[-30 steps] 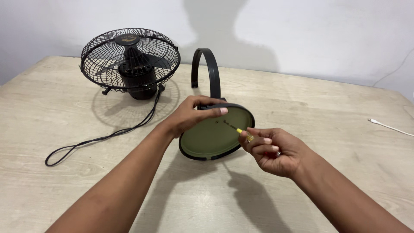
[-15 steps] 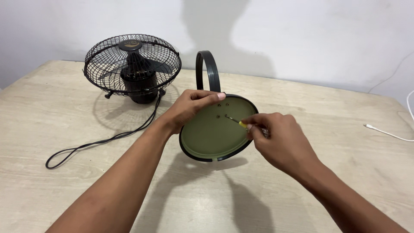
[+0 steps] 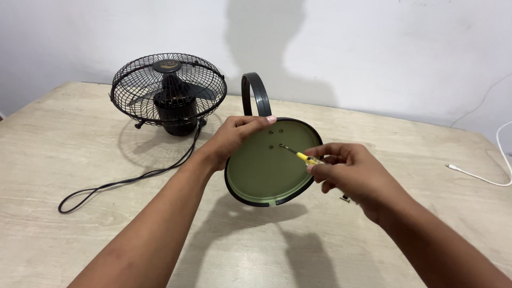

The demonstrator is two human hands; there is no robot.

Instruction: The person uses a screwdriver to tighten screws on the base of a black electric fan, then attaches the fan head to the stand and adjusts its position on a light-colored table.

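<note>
Right hand [image 3: 354, 173] pinching screwdriver [image 3: 298, 154], left hand [image 3: 234, 140] gripping base [image 3: 261, 170]

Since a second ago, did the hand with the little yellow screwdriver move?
Yes. The right hand rolled knuckles-up and lifted the screwdriver tip higher on the round green base, up to the screw holes near the left hand.

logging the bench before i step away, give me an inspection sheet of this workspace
surface: pale wood-grain table, lit, shadows under the arms
job's things: round green base plate with black rim, tilted up, curved black bracket behind it; yellow-handled screwdriver, tip at a hole in the plate
clutter: small dark bit by the right wrist, too small to tell
hands: left hand grips the plate's top rim; right hand holds the screwdriver
cables: black cord from the fan; white cable at right edge
surroundings: plain white wall
</note>
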